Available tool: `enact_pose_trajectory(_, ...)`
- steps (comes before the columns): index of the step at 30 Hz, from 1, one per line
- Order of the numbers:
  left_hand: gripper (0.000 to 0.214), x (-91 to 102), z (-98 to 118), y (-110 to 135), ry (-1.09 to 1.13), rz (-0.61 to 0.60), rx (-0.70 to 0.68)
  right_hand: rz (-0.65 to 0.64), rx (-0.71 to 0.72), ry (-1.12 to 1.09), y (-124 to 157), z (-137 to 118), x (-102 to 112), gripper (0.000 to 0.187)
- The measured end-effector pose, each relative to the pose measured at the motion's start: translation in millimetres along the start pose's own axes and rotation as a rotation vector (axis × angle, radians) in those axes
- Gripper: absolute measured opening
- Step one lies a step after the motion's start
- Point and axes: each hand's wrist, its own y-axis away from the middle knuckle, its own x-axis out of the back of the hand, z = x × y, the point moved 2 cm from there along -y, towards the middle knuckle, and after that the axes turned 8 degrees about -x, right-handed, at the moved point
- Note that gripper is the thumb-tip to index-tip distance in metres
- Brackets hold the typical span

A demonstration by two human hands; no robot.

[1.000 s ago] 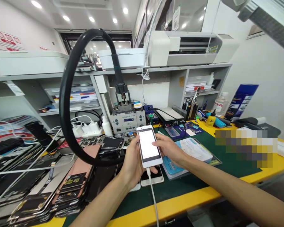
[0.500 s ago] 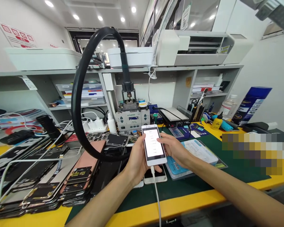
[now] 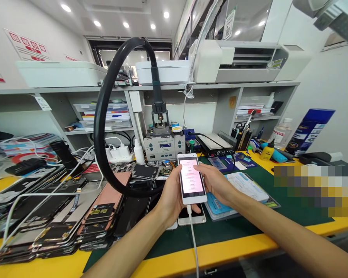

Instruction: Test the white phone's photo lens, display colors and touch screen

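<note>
A white smartphone [image 3: 191,178] with a lit screen is held upright over the green mat [image 3: 249,216]. My left hand [image 3: 169,197] wraps round its left edge and back. My right hand [image 3: 216,181] steadies its right edge, with a finger resting on the top of the screen. A white cable [image 3: 193,239] hangs from the phone's bottom and runs off the bench's front edge. Under the phone, another white phone [image 3: 193,218] lies flat on the mat.
Stacks of phone screens and back covers [image 3: 60,220] fill the left of the yellow bench. A thick black hose [image 3: 104,116] loops up from a grey rework station [image 3: 164,144]. Bottles, tools and a blue can [image 3: 309,131] stand at right; printers sit on the shelf above.
The phone's screen went from plain white to a list page, now tinted pink. The camera view shifted leftward, so everything sits further right. My hands keep the same hold.
</note>
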Motion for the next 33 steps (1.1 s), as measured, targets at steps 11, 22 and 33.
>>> enact_pose_trajectory(11,0.054,-0.7,0.1,0.2,-0.013,0.001,-0.016,-0.082,-0.03,-0.058,3.2,-2.0,0.7,0.044)
enact_pose_trajectory(22,0.052,-1.2,-0.1,0.0,-0.011,-0.011,-0.011,-0.058,-0.022,-0.035,3.4,-1.5,-0.9,0.038)
enact_pose_trajectory(33,0.053,-2.9,0.6,1.7,-0.009,-0.001,0.003,-0.085,-0.034,-0.054,-0.1,0.9,1.3,0.038)
